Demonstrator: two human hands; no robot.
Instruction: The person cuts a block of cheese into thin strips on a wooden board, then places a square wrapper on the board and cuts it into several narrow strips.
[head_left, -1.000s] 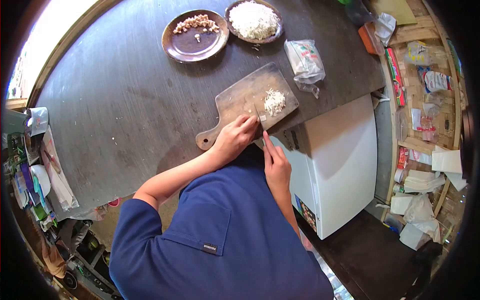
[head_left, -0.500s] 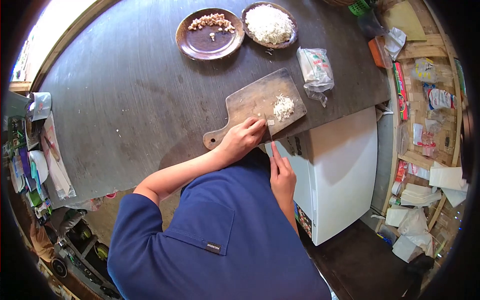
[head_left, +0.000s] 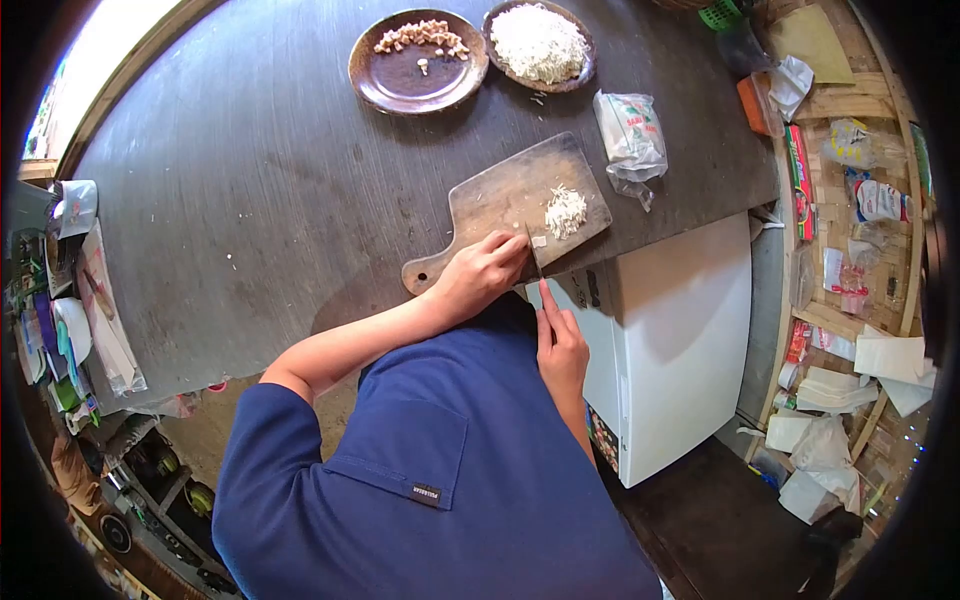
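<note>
Knife [head_left: 534, 256] now just beside left fingers [head_left: 508, 248]

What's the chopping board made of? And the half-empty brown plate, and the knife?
The chopping board looks like bare worn wood: brown grain, pale scuffs. The plate seems glazed ceramic or polished wood; it shines. The knife has a thin dark blade, probably metal.

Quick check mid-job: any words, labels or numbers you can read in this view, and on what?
None can be read for sure.
Black tag on the blue shirt: white letters, too small.
Plastic bag on the table: red and green print, blurred.
Shelf packets: print blurred.
</note>
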